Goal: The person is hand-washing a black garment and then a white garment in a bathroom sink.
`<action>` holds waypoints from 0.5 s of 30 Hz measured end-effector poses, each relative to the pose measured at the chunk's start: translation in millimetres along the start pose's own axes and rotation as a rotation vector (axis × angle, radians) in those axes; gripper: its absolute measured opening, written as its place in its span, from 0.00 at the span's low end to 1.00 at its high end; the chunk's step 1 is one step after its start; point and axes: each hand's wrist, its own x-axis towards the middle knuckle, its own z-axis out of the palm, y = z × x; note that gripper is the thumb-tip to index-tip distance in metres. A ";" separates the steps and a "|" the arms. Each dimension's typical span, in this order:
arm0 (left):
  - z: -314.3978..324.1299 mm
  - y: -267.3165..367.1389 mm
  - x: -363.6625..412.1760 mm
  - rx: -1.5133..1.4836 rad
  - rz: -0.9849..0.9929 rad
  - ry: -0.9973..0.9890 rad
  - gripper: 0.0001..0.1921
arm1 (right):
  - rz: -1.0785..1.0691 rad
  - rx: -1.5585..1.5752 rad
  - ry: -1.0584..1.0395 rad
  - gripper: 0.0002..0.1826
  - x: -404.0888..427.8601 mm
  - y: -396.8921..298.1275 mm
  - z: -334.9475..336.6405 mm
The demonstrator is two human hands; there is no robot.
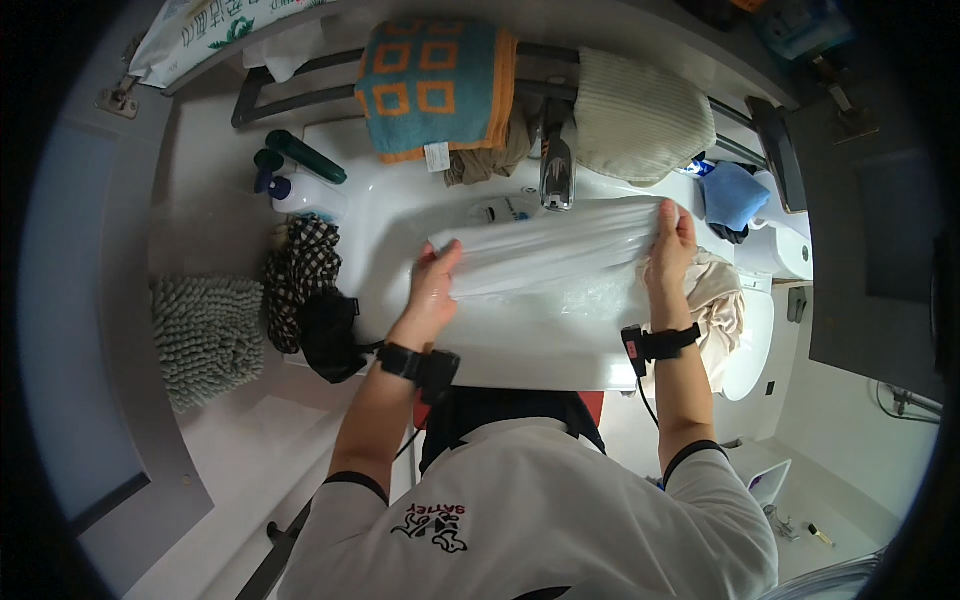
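Observation:
A white cloth (pixel 551 244) is stretched out over the white washbasin (pixel 480 360), with a hand at each end. My left hand (pixel 433 285) grips its left end between thumb and fingers. At the right end, set higher, my right hand (pixel 671 244) pinches the other edge. The cloth hangs in long folds, and its far edge passes just before the chrome faucet (pixel 557 161). Part of a round item with printing (pixel 501 210) shows behind the cloth; the rest is hidden. Some water glistens in the basin below.
Towels (pixel 435 90) hang on a dark rail behind the faucet. Bottles (pixel 311 195), a checked cloth (pixel 304 270) and a black cloth item (pixel 330 337) sit on the left. A cream cloth (pixel 712 300) lies at the right rim, near the toilet (pixel 750 345). Grey cabinet doors (pixel 862 285) flank both sides.

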 end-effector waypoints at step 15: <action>-89.3 7.2 26.8 1.293 0.184 0.213 0.37 | -0.318 -1.293 -0.559 0.29 -23.6 46.7 -10.8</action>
